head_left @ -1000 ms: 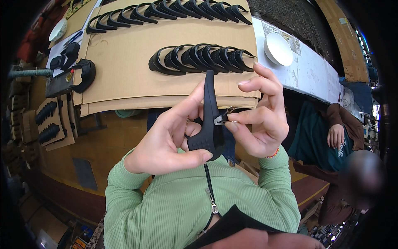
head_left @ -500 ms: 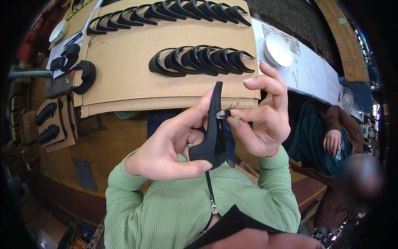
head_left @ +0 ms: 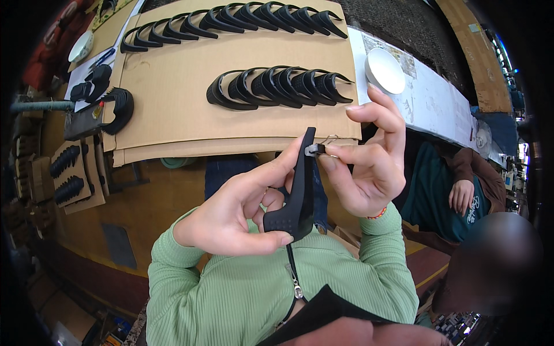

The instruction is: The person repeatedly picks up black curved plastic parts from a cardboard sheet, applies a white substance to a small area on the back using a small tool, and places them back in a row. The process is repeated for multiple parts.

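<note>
My left hand [head_left: 231, 216] is closed round a curved black plastic piece [head_left: 298, 202], which stands nearly upright above my lap with its narrow tip uppermost. Thumb and index finger of my right hand [head_left: 369, 155] pinch a small black binder clip [head_left: 321, 149] with wire handles. A whitish wad [head_left: 311, 150] sits in the clip's jaws and touches the right face of the black piece, below its tip. The other right fingers are raised and spread. What the wad is made of I cannot tell.
Two rows of similar black pieces, a long far row [head_left: 231, 23] and a shorter near row [head_left: 280, 87], lie on cardboard [head_left: 167, 104]. A white bowl [head_left: 385, 70] stands at right. Black brush-like parts [head_left: 118, 109] lie at left. A co-worker's hand [head_left: 461, 196] rests at right.
The clip with the wad has moved up along the black piece, nearer its tip. My right hand rose slightly with it, while the black piece's tip dropped a little and shifted right.
</note>
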Demonstrator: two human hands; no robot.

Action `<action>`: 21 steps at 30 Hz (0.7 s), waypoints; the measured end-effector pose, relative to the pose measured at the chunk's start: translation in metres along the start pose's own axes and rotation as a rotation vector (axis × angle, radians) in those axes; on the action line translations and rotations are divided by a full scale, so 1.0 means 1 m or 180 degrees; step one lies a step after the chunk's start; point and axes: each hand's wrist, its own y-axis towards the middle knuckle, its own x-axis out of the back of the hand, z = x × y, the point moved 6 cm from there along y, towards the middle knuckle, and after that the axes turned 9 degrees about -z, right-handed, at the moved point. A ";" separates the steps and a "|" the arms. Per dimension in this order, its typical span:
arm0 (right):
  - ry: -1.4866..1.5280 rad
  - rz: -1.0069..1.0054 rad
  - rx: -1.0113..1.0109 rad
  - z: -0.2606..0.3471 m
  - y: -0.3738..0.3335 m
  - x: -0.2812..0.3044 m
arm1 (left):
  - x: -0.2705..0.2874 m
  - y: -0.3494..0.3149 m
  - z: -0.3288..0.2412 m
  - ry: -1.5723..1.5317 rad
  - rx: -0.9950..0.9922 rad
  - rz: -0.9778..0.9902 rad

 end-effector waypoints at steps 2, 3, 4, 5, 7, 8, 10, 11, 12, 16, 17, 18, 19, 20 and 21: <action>-0.0043 0.0000 0.0018 0.000 0.001 0.000 | 0.000 -0.001 0.001 -0.0013 0.0018 0.0038; -0.0057 -0.0003 0.0026 0.001 0.001 0.000 | 0.000 -0.001 0.001 -0.0019 0.0015 0.0044; -0.0072 -0.0014 0.0034 0.001 0.002 0.000 | -0.001 -0.002 0.002 -0.0058 0.0030 0.0055; -0.0087 -0.0026 0.0042 0.001 0.003 0.000 | -0.001 -0.002 0.002 -0.0048 0.0033 0.0062; -0.0119 -0.0052 0.0049 0.001 0.004 0.001 | -0.001 -0.002 0.002 -0.0026 0.0022 0.0074; -0.0135 -0.0066 0.0048 0.001 0.005 0.001 | 0.000 -0.002 0.003 0.0007 0.0014 0.0082; -0.0175 -0.0080 0.0034 0.002 0.006 0.001 | 0.000 -0.002 0.003 0.0098 0.0004 0.0103; -0.0198 -0.0080 0.0020 0.002 0.007 0.001 | 0.001 -0.002 0.004 0.0130 0.0015 0.0111; -0.0207 -0.0085 0.0000 0.002 0.007 0.002 | 0.001 -0.003 0.005 0.0170 0.0038 0.0116; -0.0129 -0.0042 -0.0248 -0.005 0.007 0.002 | 0.005 -0.005 0.007 0.0391 0.0074 0.0205; 0.0009 -0.0043 -0.0403 -0.010 0.006 0.002 | 0.006 -0.005 0.008 0.0470 0.0071 0.0242; 0.0147 -0.0045 -0.0557 -0.014 0.005 0.002 | 0.007 -0.006 0.008 0.0433 0.0057 0.0199; 0.0429 -0.0167 -0.0818 -0.019 0.003 0.004 | 0.008 -0.007 0.009 0.0381 0.0057 0.0147; 0.0715 -0.0285 -0.1079 -0.023 -0.001 0.005 | 0.008 -0.006 0.008 0.0288 -0.0006 0.0138; 0.1005 -0.0399 -0.1338 -0.026 -0.004 0.005 | 0.012 -0.005 0.008 0.0235 -0.0056 -0.0070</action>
